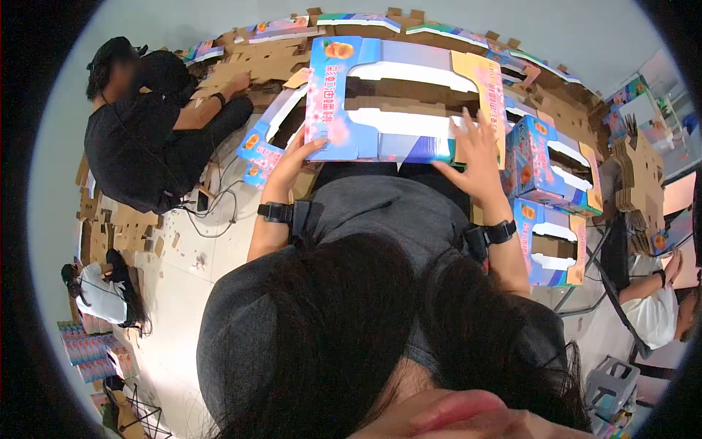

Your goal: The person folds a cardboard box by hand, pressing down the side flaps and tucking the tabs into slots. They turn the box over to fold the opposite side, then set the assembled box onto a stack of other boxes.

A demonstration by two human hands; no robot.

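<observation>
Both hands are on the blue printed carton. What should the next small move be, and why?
Probably push the blue carton sides inward to square it up. The left hand grips its near left edge, the right hand lies spread on its near right corner, and it looks flatter than the formed cartons at right.

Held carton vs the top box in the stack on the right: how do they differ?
The held carton is in the hands: left hand grips its left edge, right hand lies spread on its right end; the top stacked box is untouched.
The held carton lies across the view; the top stacked box rests on a lower box.
Both: blue print, peach picture, long cut-out window showing brown cardboard.
</observation>
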